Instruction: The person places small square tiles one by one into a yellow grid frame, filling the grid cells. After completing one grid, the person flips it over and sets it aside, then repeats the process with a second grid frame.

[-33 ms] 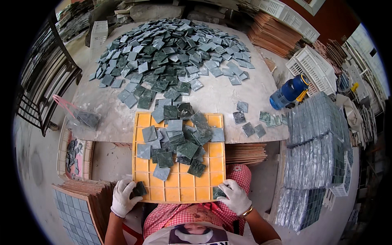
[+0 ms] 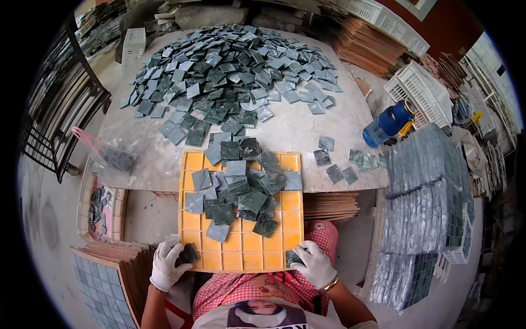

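Note:
A yellow grid tray [image 2: 241,260] leans from my lap onto the table edge. Loose dark green and grey square tiles [image 2: 253,201] lie heaped on its upper and middle part. At the tray's near left corner, my left hand [image 2: 166,267], in a white glove, closes thumb and finger about a dark green tile [image 2: 189,253]. My right hand [image 2: 316,266], gloved too, does likewise with another green tile [image 2: 291,258] in the near right corner. Several cells along the tray's near edge are bare between the hands.
A large tile pile [image 2: 230,71] covers the far part of the table [image 2: 350,126]. A blue bottle [image 2: 386,125] stands at the right, beside stacks of wrapped tile sheets [image 2: 413,219]. At the left are a plastic bag [image 2: 112,159] and stacked boards with tiles [image 2: 107,282].

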`<state>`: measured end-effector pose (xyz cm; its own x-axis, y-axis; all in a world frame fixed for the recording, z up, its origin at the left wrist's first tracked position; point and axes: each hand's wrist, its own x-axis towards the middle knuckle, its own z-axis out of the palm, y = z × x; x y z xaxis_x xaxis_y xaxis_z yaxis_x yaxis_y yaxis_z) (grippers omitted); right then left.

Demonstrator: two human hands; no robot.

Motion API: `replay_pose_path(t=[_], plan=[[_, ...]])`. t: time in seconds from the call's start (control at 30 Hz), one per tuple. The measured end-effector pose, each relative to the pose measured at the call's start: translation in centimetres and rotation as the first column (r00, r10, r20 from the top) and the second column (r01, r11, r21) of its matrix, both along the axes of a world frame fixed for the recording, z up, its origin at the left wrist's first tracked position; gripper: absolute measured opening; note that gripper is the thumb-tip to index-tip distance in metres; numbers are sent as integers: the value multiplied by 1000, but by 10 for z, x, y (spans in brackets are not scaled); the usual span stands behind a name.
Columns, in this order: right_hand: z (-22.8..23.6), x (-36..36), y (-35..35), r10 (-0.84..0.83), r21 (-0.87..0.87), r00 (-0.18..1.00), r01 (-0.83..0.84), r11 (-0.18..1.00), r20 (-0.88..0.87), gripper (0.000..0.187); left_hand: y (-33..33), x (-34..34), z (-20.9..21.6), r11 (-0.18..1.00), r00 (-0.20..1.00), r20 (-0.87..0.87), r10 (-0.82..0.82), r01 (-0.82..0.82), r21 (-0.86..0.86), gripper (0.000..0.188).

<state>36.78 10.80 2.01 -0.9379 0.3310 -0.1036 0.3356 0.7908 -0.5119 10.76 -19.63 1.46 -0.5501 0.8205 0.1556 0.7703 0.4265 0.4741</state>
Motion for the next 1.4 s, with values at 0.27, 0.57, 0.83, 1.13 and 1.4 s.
replay_pose_path(t=[0.27,0.57,0.83,1.13,1.4], plan=[[27,-15,-6,3,-3,1000,-3,1000,-10,49,-14,-5,-10,997,996,37,-75,74,21,65],[5,-28,-10,4,-29,986,-9,1000,-169,41,-25,-6,-15,997,987,158,-26,15,74,63],[19,-66,-18,115,19,984,-113,993,-138,39,-21,-17,-4,990,985,106,-139,140,-1,50],[-10,-84,-11,-120,183,973,156,971,-196,56,3,14,1,999,973,-228,29,-38,-36,57],[-19,-91,-10,-58,204,979,99,974,-197,63,106,27,-11,972,961,-145,235,-237,8,86]])
